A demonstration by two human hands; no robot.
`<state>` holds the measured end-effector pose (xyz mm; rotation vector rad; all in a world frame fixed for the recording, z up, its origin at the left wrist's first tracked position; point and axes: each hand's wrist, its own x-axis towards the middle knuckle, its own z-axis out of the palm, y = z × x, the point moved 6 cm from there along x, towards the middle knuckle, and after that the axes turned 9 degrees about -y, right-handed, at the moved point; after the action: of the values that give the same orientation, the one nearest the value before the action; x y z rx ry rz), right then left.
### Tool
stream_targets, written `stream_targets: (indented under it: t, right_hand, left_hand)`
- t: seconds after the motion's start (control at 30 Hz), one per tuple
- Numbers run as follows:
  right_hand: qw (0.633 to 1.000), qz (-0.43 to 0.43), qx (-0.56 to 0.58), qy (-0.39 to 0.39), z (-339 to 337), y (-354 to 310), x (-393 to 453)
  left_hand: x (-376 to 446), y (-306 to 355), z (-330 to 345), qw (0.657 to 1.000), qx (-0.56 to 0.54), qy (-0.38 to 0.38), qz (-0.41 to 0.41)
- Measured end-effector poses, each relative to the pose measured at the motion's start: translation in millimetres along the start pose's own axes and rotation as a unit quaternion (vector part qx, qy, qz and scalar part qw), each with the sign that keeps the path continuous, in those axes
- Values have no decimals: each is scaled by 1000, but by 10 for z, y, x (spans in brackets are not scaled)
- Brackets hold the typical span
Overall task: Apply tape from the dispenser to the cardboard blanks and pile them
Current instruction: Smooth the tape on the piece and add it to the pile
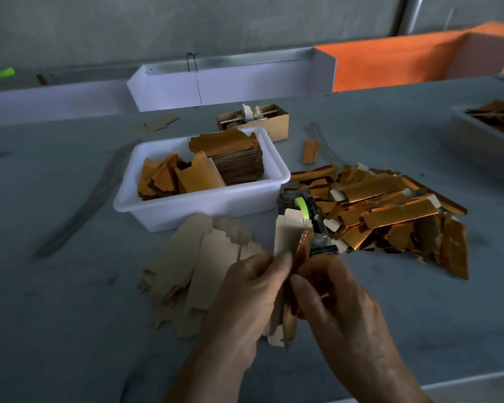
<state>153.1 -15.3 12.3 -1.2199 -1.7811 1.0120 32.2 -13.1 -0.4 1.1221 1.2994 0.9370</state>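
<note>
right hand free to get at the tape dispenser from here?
Probably not yet. The right hand and left hand both pinch a folded cardboard blank, which stands directly in front of the tape dispenser. Nothing else blocks it, so once the grip is released it looks close enough to reach.

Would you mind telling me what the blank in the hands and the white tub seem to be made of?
The blank: thin card, apparently; one face plain matte beige, the other a shiny gold-orange, probably foil, since it glints. The tub: likely moulded plastic, smooth, slightly translucent white with a rounded rim.
</note>
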Motion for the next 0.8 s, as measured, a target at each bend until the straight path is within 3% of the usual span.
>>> stream_targets:
  t: [0.2, 0.27, 0.37, 0.53, 0.8]
  right_hand:
    - [995, 81, 60, 7, -38, 177, 10]
    - [981, 136, 135, 16, -68, 296, 17]
    - [948, 163, 272, -38, -10, 320, 43]
    - [915, 170, 362, -49, 15, 336, 45]
    - [906, 187, 380, -25, -4, 375, 31]
  left_hand:
    - [-20, 28, -21, 999, 37, -4, 21]
    - [-22, 0, 24, 999, 35, -32, -1]
    - [-29, -15, 90, 997, 57, -57, -6]
    - [13, -39, -33, 994, 105, 39, 11]
    - [-36, -27, -20, 987, 128, 87, 46]
